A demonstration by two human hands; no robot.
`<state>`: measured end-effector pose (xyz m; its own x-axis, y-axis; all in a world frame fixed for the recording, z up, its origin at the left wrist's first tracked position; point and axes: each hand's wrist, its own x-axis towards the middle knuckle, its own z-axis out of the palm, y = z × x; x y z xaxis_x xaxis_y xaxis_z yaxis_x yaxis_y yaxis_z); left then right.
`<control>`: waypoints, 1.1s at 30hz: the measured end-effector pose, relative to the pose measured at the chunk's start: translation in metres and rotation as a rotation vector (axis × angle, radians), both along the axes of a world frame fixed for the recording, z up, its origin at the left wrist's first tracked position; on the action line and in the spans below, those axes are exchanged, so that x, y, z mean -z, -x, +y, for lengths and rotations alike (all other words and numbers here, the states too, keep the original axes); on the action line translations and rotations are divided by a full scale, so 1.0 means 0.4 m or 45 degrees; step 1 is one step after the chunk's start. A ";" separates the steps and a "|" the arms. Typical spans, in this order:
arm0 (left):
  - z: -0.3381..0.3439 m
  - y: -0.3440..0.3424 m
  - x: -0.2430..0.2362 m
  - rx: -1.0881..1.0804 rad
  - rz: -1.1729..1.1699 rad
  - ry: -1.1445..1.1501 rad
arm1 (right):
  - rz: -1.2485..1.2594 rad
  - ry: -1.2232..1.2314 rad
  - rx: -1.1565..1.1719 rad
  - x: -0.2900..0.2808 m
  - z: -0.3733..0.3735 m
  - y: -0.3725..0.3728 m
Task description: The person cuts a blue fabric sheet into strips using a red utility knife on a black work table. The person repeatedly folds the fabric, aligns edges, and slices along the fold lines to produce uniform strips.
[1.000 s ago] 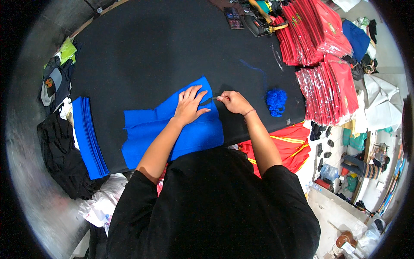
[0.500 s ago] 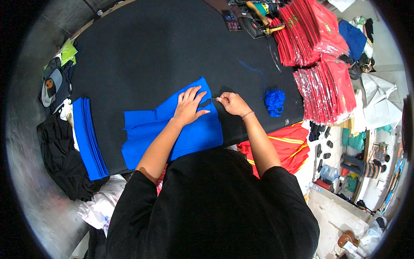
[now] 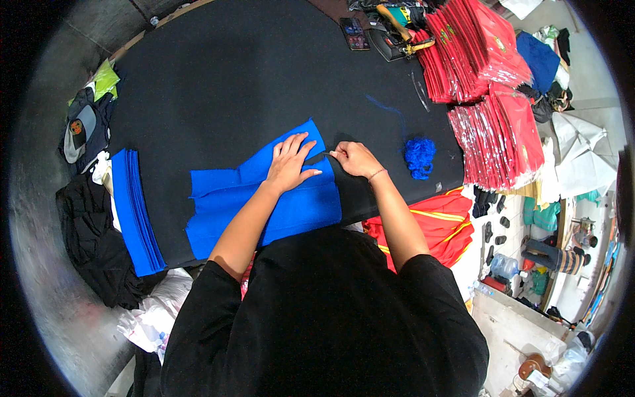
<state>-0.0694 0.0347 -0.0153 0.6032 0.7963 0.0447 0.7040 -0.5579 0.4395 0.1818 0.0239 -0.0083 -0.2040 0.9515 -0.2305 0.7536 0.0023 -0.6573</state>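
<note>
A piece of blue cloth (image 3: 301,205) lies on the black-covered table (image 3: 218,86) in front of me, with a dark split between two parts of it on the right side. My left hand (image 3: 288,162) rests flat on the cloth with its fingers spread, thumb on one side of the split. Just off the right edge, my right hand (image 3: 356,160) pinches a thin metal tool (image 3: 325,154) that points left at the split; its exact kind is too small to make out. A tangle of blue thread (image 3: 420,159) sits further right.
Folded blue cloth pieces (image 3: 137,212) are stacked at the left edge. Red garments in clear bags (image 3: 499,139) are piled at the right. A phone (image 3: 354,34) and an iron (image 3: 389,44) lie at the far side. Red and yellow fabric (image 3: 440,221) hangs by the near edge.
My right hand and the thin tool have shifted very slightly at the split. The left hand stays in place on the blue cloth.
</note>
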 end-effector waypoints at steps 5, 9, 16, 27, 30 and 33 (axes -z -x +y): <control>0.002 0.007 0.007 0.018 -0.019 -0.020 | 0.019 0.060 0.075 -0.009 -0.018 -0.012; 0.007 0.011 0.009 0.042 -0.019 -0.027 | -0.032 0.064 0.078 -0.009 -0.020 -0.022; 0.007 0.011 -0.001 0.045 -0.007 0.008 | -0.112 0.040 -0.008 -0.023 -0.001 0.013; -0.024 0.288 -0.163 -0.433 -0.272 -0.012 | 0.109 -0.048 0.323 -0.078 -0.116 -0.042; -0.142 0.540 -0.158 -1.087 0.218 -0.041 | 0.298 0.032 0.302 -0.137 -0.124 0.047; -0.262 0.694 -0.144 -1.239 0.281 0.346 | 0.671 0.147 0.169 -0.174 -0.147 0.216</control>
